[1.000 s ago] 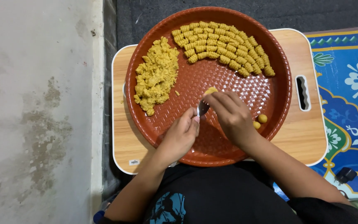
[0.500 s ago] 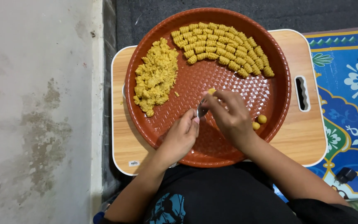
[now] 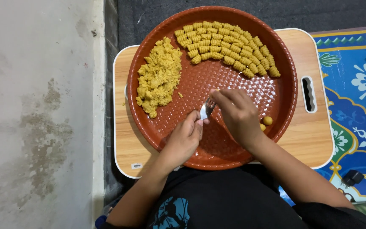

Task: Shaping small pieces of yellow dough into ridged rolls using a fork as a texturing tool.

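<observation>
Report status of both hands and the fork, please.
Left hand grips metal fork, tines on red tray. Right hand pressing at the tines. Nothing blocking; two dough balls beside right hand.

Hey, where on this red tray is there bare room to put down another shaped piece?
The tray is bare in the woven middle, between the loose dough heap, the arc of ridged pieces and the hands. The near rim below the wrists is bare too. It is crowded around the fork, left hand, right hand and the small balls.
</observation>
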